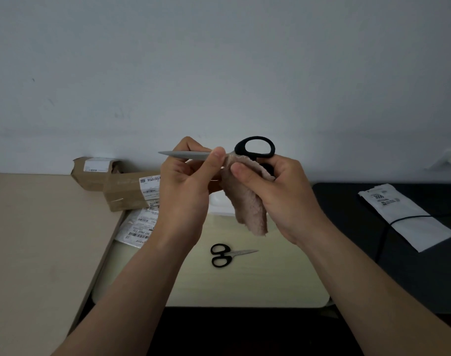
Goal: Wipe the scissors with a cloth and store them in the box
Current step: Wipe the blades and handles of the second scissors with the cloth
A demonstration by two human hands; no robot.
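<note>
- A plain grey-white wall point(219, 60) backs a pale tabletop point(245, 283); a black surface point(360, 265) lies at the right.
- The large scissors point(188, 155) are held up in the air in front of the wall, blades closed and pointing left, black handles to the right.
- The left hand point(186, 186) pinches the blade between its thumb and curled fingers.
- The right hand point(278, 191) grips a beige cloth point(247, 206) against the scissors near the handles, thumb pressing on the fabric; the rest of the cloth hangs down.
- A small pair of scissors point(232, 253) lies flat on the tabletop below the hands.
- Labelled cardboard boxes point(124, 191) sit at the left by the wall.
- A white packet point(404, 217) rests on the black surface.
</note>
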